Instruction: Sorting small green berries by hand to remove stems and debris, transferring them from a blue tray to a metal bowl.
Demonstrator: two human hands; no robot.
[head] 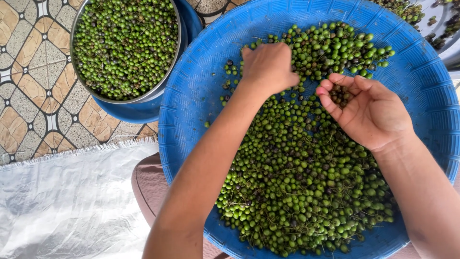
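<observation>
Floor covering: a white woven sheet (pixel 72 201) is spread at lower left over the patterned tile floor (pixel 33 96).
Metal bowl: a steel bowl (pixel 158 88) at upper left, nested in a blue basin (pixel 139 112), is filled with green berries (pixel 124 45).
Blue tray: a wide round plastic tray (pixel 187 115) carries a loose spread of small berries (pixel 297 192) – mostly green, some dark, stalks mixed in.
Left hand: the left hand (pixel 268 67) is laid knuckles-up on the pile; fingers are curled together into the berries, but what is pinched cannot be told.
Right hand: the right hand (pixel 369 112) is held palm-up and cupped, fingers loosely apart, with a few dark berries (pixel 341 95) kept in it.
Technique: dark berries are best picked singly – the cupped palm is to be kept level so nothing rolls back.
Upper right: another container (pixel 443 24) of berries is partly seen.
</observation>
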